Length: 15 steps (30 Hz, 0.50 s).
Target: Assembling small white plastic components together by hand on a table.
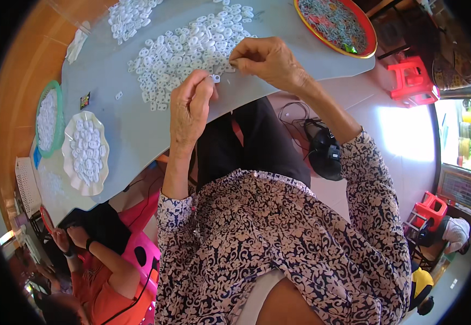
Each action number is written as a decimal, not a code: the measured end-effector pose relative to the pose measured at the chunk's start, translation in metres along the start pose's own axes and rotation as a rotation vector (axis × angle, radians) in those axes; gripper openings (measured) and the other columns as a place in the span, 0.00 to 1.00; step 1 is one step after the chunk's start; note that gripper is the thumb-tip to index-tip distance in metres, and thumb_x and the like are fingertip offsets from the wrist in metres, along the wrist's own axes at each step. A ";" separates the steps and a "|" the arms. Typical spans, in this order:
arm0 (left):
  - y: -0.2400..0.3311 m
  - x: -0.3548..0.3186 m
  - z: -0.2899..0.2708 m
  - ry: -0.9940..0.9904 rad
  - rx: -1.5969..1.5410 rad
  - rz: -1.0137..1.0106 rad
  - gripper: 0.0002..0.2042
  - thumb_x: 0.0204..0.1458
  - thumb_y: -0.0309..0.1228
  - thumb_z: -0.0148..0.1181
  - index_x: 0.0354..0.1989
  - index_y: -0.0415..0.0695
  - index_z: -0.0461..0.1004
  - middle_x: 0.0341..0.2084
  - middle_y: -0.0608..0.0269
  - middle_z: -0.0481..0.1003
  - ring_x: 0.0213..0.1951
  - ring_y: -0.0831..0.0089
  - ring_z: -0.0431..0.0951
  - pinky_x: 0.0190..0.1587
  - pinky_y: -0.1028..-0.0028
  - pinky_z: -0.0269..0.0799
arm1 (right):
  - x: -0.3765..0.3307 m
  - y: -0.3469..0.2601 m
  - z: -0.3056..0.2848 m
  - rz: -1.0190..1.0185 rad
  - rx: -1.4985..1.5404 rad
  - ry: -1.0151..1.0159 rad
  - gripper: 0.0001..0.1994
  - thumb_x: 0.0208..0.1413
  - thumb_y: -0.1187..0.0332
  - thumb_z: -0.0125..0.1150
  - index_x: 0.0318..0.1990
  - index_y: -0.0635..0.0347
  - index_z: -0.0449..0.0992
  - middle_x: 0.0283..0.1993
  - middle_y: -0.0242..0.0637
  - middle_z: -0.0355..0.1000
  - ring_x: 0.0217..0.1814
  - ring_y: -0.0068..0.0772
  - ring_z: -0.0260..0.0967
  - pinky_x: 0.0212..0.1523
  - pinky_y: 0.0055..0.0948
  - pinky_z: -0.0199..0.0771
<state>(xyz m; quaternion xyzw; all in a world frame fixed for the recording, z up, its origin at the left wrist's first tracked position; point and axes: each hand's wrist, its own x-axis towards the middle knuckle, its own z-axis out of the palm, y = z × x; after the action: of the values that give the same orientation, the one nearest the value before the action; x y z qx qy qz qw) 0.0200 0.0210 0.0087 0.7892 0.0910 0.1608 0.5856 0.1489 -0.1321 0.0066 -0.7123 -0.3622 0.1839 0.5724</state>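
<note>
My left hand (pixel 191 108) is closed in a pinch, with a small white two-holed plastic piece (pixel 216 78) between thumb and forefinger. Just to its right and a little farther off, my right hand (pixel 271 60) is also closed, thumb against fingertips. Something tiny and dark may sit at those fingertips, too small to name. Both hands are held over the near edge of the grey table (pixel 138 127). Beyond them spreads a loose pile of similar white plastic pieces (pixel 184 51), the nearest ones close to my fingers.
A red-rimmed round tray (pixel 375 43) of small grey parts stands far right. At left are a scalloped cream dish (pixel 102 176) and a green basket (pixel 61 116), both holding white pieces. A person in orange (pixel 116 287) sits lower left; a red stool (pixel 413 81) stands right.
</note>
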 end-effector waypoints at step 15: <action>-0.005 0.003 0.008 0.017 -0.014 0.146 0.07 0.54 0.27 0.51 0.34 0.36 0.71 0.17 0.68 0.67 0.21 0.83 0.62 0.24 0.80 0.60 | 0.005 0.008 0.016 -0.112 0.393 -0.161 0.10 0.52 0.79 0.57 0.42 0.62 0.72 0.35 0.30 0.72 0.37 0.15 0.67 0.41 0.19 0.69</action>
<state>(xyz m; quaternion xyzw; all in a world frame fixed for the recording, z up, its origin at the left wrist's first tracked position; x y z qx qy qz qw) 0.0260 0.0168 0.0024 0.7884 0.0371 0.2101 0.5770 0.1437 -0.1187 -0.0046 -0.5488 -0.4030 0.2753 0.6787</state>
